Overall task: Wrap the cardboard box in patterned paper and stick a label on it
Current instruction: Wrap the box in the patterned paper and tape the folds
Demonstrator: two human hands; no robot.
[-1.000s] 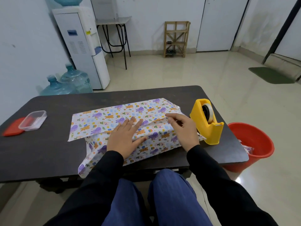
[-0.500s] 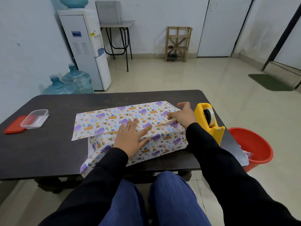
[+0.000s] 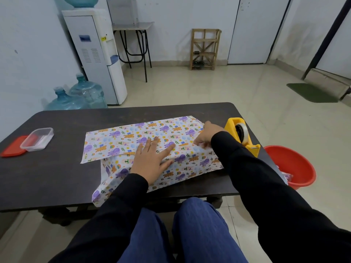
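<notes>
Dark table (image 3: pixel 57 168) in a pale-tiled room, yellow tape dispenser (image 3: pixel 239 133) at its right edge, clear tub (image 3: pixel 37 139) and red lid (image 3: pixel 13 147) together far left. Mid-table, cardboard box hidden under patterned paper (image 3: pixel 117 141), one flap spread flat behind it. Left hand (image 3: pixel 152 160) flat with fingers straight, pressing the paper on top; right hand (image 3: pixel 208 133) curled at the seam's right end, just beside the dispenser, pinching or merely pressing impossible to tell.

table (image 3: pixel 57 168): container (image 3: pixel 37 139) left | paper-covered box (image 3: pixel 190 164) centre | tape dispenser (image 3: pixel 241 133) right | bucket (image 3: pixel 292 164) beside, right
</notes>
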